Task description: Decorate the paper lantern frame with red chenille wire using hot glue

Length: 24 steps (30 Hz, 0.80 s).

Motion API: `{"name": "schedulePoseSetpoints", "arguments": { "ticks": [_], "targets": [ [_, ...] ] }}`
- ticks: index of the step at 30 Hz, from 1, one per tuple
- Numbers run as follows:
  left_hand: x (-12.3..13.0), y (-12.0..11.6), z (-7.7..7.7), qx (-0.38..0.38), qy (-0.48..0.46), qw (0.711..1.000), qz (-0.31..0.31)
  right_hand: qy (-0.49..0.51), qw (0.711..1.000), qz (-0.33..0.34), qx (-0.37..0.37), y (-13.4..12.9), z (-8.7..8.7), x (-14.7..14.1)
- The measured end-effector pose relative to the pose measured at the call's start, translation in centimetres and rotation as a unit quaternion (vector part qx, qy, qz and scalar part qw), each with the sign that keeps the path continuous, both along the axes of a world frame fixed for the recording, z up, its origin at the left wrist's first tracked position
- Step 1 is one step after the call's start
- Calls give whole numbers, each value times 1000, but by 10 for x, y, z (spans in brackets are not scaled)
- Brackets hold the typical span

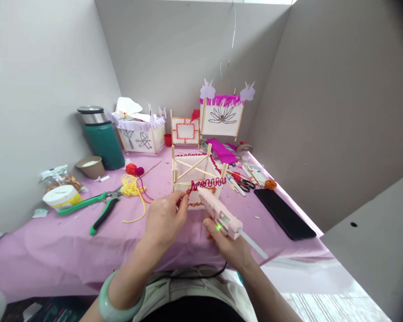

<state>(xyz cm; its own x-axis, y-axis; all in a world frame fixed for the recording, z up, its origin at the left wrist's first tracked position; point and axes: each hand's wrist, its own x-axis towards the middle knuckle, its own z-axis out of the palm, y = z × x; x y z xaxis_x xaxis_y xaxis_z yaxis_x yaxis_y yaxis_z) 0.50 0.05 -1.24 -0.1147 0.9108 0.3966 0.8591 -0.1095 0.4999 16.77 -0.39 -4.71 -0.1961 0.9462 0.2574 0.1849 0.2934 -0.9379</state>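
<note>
A small box-shaped lantern frame of wooden sticks (192, 172) with pale panels stands in front of me. Wavy magenta yarn (210, 182) runs along its near top edge, with orange yarn trim lower on that panel. My left hand (166, 215) is closed at the panel's left side, pinching the end of the magenta yarn. In my right hand (223, 241) is a pale pink hot glue gun (218, 210), a green light glowing on it and a glue stick out of its back. Its nozzle points at the panel's top edge, close to the yarn; contact cannot be made out.
Left are green-handled pliers (104, 203), yellow yarn (130, 185), a white-lidded tub (63, 197) and a green flask (104, 143). Right lie a black phone (284, 213) and scissors (246, 183). Decorated lanterns (139, 136) stand behind, before grey partition walls.
</note>
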Motion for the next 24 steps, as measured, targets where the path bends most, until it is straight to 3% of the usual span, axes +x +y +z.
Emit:
{"name": "schedulePoseSetpoints", "arguments": {
  "ticks": [13,24],
  "targets": [
    [8,5,5,28,-18,999,2,11,1000,4,-15,2,-2,1],
    [12,14,5,44,70,995,63,-8,1000,-8,5,10,-5,-1]
  ]
}}
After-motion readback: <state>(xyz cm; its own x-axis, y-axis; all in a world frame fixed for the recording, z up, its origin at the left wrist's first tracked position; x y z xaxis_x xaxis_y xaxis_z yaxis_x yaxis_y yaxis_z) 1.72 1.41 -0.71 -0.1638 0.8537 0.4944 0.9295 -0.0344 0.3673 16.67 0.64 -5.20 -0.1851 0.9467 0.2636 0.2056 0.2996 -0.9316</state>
